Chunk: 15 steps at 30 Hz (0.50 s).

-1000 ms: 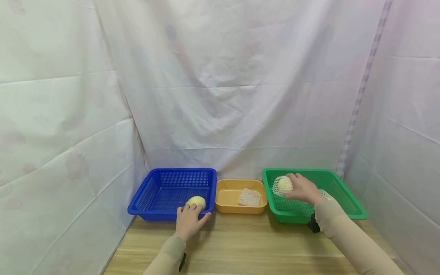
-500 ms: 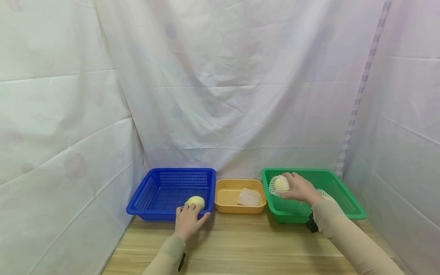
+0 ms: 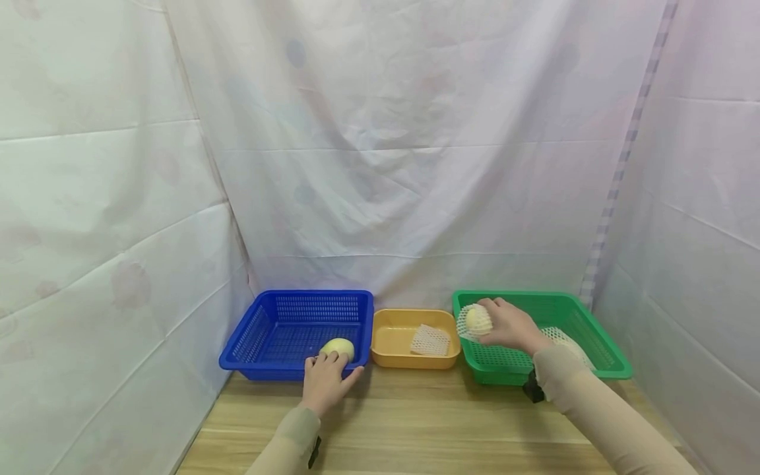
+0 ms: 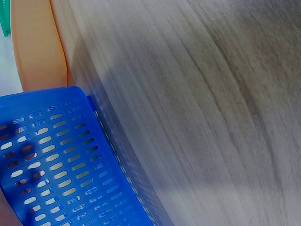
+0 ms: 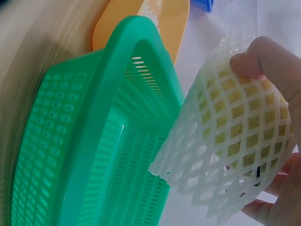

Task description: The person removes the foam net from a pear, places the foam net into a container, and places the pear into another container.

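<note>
My right hand (image 3: 510,326) grips a pale yellow, speckled fruit, probably a pear (image 5: 240,120), inside a white foam net (image 5: 197,150) above the green basket's left side. In the right wrist view the thumb presses on the net from above, with other fingers below; the net's loose end sticks out beyond the fruit. My left hand (image 3: 326,379) reaches over the front rim of the blue basket (image 3: 237,363), thumb spread aside. Its fingertips rest at a bare pale yellow-green fruit (image 3: 340,348) in that basket. Only a sliver of this hand shows in the left wrist view.
Between the baskets stands a yellow tray (image 3: 388,359) with a loose foam net (image 3: 430,340) in it. The green basket (image 3: 600,336) holds another netted fruit (image 3: 564,342), partly behind the right forearm. Everything stands on a wooden table (image 3: 415,422) before white curtains (image 3: 392,132).
My right hand has moved a little left with the netted fruit, baring more of the netted fruit behind the forearm. My left hand stays where it was at the bare fruit.
</note>
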Tool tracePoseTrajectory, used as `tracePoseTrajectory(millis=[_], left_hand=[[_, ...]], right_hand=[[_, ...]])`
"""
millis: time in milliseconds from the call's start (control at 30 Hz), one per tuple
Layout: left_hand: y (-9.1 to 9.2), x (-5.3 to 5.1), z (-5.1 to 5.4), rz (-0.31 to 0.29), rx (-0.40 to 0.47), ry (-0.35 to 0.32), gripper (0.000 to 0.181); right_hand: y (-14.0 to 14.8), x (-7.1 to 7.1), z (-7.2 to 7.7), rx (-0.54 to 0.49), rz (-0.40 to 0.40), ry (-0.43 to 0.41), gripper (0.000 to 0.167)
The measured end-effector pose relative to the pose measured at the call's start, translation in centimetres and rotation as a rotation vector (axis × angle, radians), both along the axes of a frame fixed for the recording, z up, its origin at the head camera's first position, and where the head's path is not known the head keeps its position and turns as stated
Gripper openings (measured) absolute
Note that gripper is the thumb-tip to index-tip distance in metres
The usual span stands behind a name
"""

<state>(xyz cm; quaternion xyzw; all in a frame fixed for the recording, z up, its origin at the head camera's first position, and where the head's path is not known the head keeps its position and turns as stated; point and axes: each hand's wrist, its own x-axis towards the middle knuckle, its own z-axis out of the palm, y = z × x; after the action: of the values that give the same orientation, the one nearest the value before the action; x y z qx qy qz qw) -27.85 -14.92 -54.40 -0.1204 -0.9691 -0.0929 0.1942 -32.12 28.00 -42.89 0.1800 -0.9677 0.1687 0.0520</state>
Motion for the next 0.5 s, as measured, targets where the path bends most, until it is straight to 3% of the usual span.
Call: tracePoseTrajectory(millis=[200, 500], left_hand=[[0.1, 0.0, 0.0, 0.005, -0.005, 0.003, 0.067], [0.2, 0.1, 0.2, 0.010, 0.018, -0.024, 0.049]], right_hand=[[-0.4, 0.3, 0.1, 0.009, 0.006, 0.018, 0.079], [-1.3, 0.7, 0.2, 0.005, 0.030, 0.049, 0.079]])
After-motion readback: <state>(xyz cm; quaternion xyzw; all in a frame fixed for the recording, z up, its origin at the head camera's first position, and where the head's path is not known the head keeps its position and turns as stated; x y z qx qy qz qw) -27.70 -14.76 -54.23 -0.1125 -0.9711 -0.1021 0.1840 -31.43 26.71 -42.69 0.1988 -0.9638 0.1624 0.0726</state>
